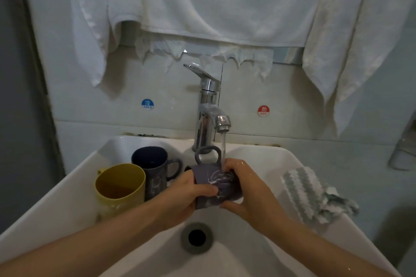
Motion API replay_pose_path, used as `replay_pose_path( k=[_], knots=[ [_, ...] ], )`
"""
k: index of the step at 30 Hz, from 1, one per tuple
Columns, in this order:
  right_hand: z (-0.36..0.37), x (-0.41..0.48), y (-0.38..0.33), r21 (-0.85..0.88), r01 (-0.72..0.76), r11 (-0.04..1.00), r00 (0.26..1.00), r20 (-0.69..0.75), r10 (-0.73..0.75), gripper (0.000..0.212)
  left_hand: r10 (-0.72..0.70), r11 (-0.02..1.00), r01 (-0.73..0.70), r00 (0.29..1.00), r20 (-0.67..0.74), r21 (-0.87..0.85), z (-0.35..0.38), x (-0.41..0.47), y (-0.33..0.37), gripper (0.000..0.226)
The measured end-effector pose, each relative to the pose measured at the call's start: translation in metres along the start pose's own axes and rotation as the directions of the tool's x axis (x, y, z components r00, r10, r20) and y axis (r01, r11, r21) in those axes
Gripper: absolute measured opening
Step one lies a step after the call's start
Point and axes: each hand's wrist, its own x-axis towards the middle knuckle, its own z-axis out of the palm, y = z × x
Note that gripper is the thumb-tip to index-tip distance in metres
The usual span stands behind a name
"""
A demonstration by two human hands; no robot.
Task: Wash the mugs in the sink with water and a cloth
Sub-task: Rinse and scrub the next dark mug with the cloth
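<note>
Now I see left hand [191, 193] and right hand [248, 186] curled round grey mug [210, 176], sideways under tap stream [222, 148], mid sink [258, 261]. Rinsing step, I judge. Next calls for cloth [313, 193] on right rim.

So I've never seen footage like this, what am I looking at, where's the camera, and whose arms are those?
There is no machine here. A person wears one camera on the head, and it looks down at their own arms. The left hand and right hand both grip a grey mug, tipped on its side under water running from the tap. At the left of the sink stand a yellow mug and a dark mug. A striped cloth lies on the right rim, untouched.
</note>
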Motion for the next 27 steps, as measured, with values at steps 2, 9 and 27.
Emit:
replay_pose_path(
  k=[2,9,27],
  knots=[
    [0.0008,0.0011,-0.0011,-0.025,0.041,0.999,0.999,0.011,-0.041,0.061,0.008,1.0,-0.008,1.0,0.017,0.017,-0.0015,-0.0007,0.0018,0.054],
    [-0.0018,0.003,-0.0006,-0.173,0.165,0.971,0.984,0.092,-0.151,0.061,-0.006,1.0,0.005,1.0,0.028,0.009,-0.0003,-0.0024,0.0017,0.044],
    [-0.0038,0.0034,-0.0015,-0.118,0.166,0.979,0.971,0.193,-0.141,0.055,-0.01,0.999,0.013,0.998,0.063,-0.046,0.0014,-0.0066,0.0055,0.034]
  ],
)
